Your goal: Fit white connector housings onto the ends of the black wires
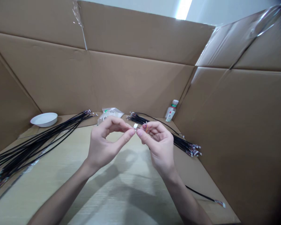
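Thumb and fingers of my left hand (109, 142) are pinched on a small white connector (135, 126), held up over the middle of the table. Close beside it, my right hand (158, 142) is closed on thin coloured wires (146, 126), the loose end of a cable. The fingertips of both hands nearly meet at the connector. A black cable (201, 195) emerges from behind my right forearm and ends at the lower right in coloured wires and a white plug. My fingers hide most of the wire ends.
A bundle of black cables (44, 134) lies along the left side, another bundle (184, 145) at the right. At the back are a white bowl (44, 120), a clear plastic bag (111, 113) and a bottle (171, 111). Cardboard walls (140, 81) enclose the table (49, 187).
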Tool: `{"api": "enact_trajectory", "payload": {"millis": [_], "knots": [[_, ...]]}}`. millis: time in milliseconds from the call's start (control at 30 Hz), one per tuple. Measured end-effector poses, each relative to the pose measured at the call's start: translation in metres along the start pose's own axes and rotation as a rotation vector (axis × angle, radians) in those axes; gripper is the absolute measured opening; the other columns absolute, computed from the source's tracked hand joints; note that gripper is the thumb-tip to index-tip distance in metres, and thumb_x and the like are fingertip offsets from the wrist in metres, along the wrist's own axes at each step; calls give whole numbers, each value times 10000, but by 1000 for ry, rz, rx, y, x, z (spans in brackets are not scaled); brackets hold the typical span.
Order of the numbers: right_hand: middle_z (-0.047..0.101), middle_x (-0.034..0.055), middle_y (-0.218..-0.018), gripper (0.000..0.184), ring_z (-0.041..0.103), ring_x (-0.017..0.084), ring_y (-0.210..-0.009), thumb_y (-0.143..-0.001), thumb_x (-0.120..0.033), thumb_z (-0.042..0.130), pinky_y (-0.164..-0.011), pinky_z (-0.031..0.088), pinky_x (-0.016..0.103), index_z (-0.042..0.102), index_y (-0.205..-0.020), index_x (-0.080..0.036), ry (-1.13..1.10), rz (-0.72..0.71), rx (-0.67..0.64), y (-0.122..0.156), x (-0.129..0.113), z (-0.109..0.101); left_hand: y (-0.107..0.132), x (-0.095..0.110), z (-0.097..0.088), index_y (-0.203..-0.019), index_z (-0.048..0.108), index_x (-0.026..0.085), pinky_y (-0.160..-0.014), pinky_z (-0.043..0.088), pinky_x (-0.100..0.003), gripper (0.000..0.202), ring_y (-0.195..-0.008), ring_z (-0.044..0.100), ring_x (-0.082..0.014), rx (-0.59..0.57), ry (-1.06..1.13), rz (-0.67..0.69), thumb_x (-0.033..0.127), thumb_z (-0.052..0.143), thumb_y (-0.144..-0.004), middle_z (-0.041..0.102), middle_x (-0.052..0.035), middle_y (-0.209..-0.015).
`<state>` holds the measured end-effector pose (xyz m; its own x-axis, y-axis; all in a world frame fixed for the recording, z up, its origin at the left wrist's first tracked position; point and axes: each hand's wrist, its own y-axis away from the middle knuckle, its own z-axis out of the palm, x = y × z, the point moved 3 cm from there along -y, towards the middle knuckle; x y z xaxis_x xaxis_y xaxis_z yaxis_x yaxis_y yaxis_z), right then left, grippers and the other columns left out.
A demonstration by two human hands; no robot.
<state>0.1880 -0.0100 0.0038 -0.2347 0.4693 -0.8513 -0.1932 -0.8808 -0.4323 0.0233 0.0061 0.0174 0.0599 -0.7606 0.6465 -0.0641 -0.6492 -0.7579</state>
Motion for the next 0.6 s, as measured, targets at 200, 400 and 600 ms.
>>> {"api": "enact_trajectory", "payload": {"millis": [200,400,600], "knots": [[724,-24,-806,171,630,80,-642,-779,-216,886,-584,545,190,736,-861,-214,34,-28,24,1,-4,2,-4,5,-1,-942,624,218,-744,630,-185,235,-789,757,-113,-6,74,-107,170,831,-841,740,24,-837],[746,6,-828,148,643,99,-676,-848,-286,845,-600,558,206,736,-900,-201,-72,36,-36,-2,2,1,-5,5,0,-1022,507,242,-738,669,-255,410,-753,785,-151,-12,154,-80,78,816,-808,774,42,-781],[732,-4,-861,239,668,99,-678,-832,-279,862,-604,595,205,684,-978,-211,-137,131,-59,-2,4,1,-3,4,1,-1057,461,251,-750,681,-264,501,-741,785,-148,11,145,27,14,801,-775,778,45,-789]]}}
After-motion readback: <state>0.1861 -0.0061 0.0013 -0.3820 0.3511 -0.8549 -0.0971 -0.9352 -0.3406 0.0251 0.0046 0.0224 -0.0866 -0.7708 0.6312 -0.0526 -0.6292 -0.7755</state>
